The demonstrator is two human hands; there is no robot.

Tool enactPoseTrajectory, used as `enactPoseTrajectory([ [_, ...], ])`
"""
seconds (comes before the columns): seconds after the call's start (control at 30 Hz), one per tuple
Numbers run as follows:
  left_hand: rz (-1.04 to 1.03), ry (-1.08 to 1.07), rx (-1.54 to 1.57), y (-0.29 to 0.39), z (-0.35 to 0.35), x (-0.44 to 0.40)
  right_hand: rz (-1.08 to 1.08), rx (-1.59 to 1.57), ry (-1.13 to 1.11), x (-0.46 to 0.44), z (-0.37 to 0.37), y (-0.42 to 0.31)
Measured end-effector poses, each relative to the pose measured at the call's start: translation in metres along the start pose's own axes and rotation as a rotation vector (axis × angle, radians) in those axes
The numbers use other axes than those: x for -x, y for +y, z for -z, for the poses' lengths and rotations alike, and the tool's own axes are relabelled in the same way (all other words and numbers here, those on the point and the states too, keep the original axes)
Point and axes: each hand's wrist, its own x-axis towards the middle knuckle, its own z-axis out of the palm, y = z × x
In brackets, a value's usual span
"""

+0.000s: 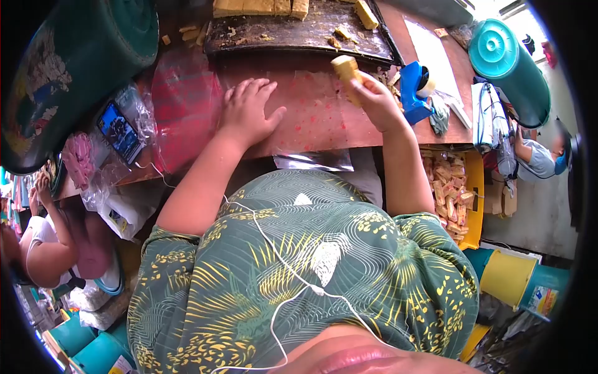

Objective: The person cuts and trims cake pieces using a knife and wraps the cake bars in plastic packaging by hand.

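My right hand (375, 101) is closed round a pale yellow, bar-like piece (347, 75), held up over the table near the tray's front edge. My left hand (250, 111) lies palm down with its fingers spread on the brown tabletop (305, 118), beside a red-tinted plastic sheet (185, 103). Beyond both hands, a dark tray (268, 43) holds a row of yellow blocks (261, 6), a loose block (366, 15) and crumbs. A blue tape dispenser (412, 93) stands just right of my right hand.
A phone (118, 132) lies at the left by plastic bags. Large green containers (81, 75) (511, 68) stand at both sides. A yellow crate (475, 199) of wrapped pieces (450, 193) is low at right. Other people (50, 243) (539, 159) sit at far left and far right.
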Motion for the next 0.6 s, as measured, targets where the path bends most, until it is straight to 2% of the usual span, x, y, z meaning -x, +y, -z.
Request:
enactPoseTrajectory([
  [0.1,0.008,0.028,0.004,-0.004,-0.008,-0.002,0.34,0.555,-0.103,-0.003,-0.029,0.0],
  [0.17,0.009,0.03,-0.004,-0.007,-0.009,-0.002,0.367,0.529,-0.117,-0.008,-0.048,0.008],
  [0.27,0.005,0.023,0.013,-0.005,-0.004,-0.002,0.585,0.82,-0.153,-0.006,-0.054,0.022],
  [0.37,0.004,0.034,0.026,-0.007,-0.006,-0.003,0.565,0.827,-0.234,-0.001,-0.048,0.023],
  [0.5,0.018,0.029,0.012,-0.005,-0.004,-0.002,0.629,0.834,-0.228,0.005,-0.05,0.025],
  [0.6,0.023,0.032,0.011,-0.007,-0.005,-0.002,0.57,0.835,-0.266,0.008,-0.049,0.025],
])
